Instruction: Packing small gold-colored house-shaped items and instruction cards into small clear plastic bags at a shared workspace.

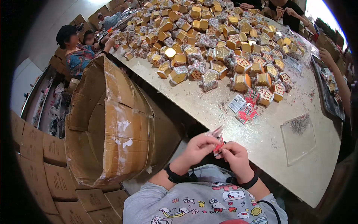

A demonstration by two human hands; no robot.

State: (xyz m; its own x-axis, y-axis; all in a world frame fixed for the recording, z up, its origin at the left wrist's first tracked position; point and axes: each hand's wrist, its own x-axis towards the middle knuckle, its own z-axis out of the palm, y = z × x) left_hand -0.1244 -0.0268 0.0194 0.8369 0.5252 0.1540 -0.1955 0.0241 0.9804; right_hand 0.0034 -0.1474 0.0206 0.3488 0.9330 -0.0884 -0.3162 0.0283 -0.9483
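Close to the table's near edge, both hands meet in front of my body on red-and-white printed cards (219, 146). My left hand (201, 148) pinches them between thumb and fingers, with a pale corner sticking out above. On the other side, my right hand (236, 157) grips the lower part of the red piece with bent fingertips. How many cards are between the fingers cannot be made out. Just beyond on the table lie more red-and-white cards (247, 113), some showing a grey printed back. A black band circles each wrist.
Gold, glitter-edged house-shaped ornaments (220, 54) heap across the table (257, 147). A big open cardboard box (128, 138) stands at my left. At right lie a clear plastic sheet (300, 143) with glitter and a black tray (328, 100). Other people work around the table; cartons (56, 179) stack lower left.
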